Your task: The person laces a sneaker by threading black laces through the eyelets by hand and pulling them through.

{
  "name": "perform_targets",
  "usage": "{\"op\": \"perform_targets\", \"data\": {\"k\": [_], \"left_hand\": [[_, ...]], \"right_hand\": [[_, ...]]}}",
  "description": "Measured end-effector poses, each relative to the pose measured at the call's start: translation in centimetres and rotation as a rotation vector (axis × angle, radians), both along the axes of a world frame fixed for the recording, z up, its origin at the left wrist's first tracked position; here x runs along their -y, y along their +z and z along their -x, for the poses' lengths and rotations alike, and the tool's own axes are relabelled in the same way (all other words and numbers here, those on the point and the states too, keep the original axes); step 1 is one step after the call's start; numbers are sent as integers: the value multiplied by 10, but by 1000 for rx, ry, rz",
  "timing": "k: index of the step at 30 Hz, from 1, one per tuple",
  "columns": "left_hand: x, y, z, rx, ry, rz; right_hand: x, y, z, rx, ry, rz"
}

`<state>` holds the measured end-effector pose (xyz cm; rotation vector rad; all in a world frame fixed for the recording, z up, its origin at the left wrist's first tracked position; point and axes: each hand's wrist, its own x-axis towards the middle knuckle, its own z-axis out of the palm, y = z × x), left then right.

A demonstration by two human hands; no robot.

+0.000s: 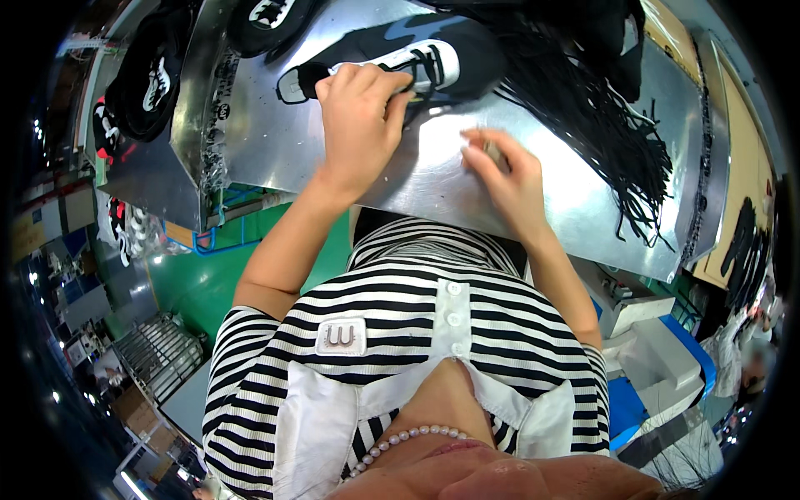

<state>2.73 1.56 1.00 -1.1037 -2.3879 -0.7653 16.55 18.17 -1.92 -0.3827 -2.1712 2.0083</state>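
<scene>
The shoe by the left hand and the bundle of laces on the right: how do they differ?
The shoe mixes black, white and blue-grey, while the bundle of laces looks black throughout. The shoe is one broad shape; the bundle is many thin strands, splaying at the near end. The left hand is at the shoe, but neither hand is on the bundle. Both lie on the metal table.

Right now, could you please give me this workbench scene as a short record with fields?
Left hand: fingers curled over the white lacing panel of a black shoe
Right hand: over the table, apart from the shoe; grip unclear
Surface: shiny metal table
Right side: bundle of black laces
Far left: another black shoe
</scene>
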Motion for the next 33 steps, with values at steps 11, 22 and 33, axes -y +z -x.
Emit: {"op": "perform_targets", "data": {"k": [11,22,33], "left_hand": [[-8,16,1,47,-101,15],[-9,-28,13,476,-220,265],[-12,-30,8,467,-166,213]], "right_hand": [[3,-28,-9,108,437,41],[-7,-35,48,-234,-249,-76],[-7,-35,55,-278,-276,-239]]}}
